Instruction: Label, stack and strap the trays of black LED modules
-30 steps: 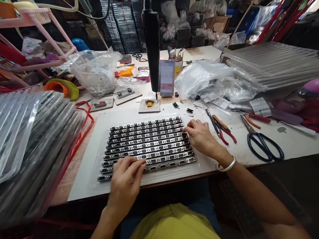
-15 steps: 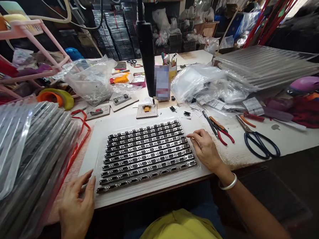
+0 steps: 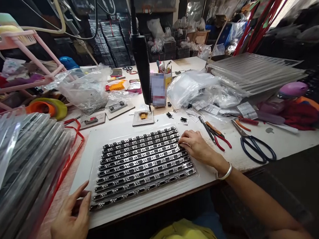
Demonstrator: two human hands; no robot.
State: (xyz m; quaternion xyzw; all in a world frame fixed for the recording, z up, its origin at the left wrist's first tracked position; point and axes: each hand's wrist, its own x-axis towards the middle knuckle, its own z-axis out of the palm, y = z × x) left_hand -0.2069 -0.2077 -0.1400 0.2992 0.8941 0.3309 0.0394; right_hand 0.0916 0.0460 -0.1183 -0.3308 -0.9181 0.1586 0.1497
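Observation:
Rows of small silver-and-black connectors [image 3: 146, 163] fill a clear plastic tray [image 3: 192, 183] in front of me. The tray lies on a white board [image 3: 84, 158]. My right hand [image 3: 197, 146] reaches in from the right, its thumb and fingertips pinched together at the right ends of the upper rows; what is between the fingertips is hidden. At the near left corner of the tray is my left hand [image 3: 73, 215], thumb and forefinger apart, close beside the tray's edge and holding nothing that I can see.
Stacked clear trays [image 3: 9, 168] rise at the left, with red strap [image 3: 78, 140] beside them. Scissors [image 3: 251, 142] and pliers [image 3: 219, 135] lie at the right. A black tool arm [image 3: 143, 65] hangs over a small block [image 3: 143, 118]. Plastic bags [image 3: 195, 89] lie behind.
My right hand has shifted left, its fingertips now over the ends of the rows. My left hand stays by the tray's near left corner. The view has tilted slightly.

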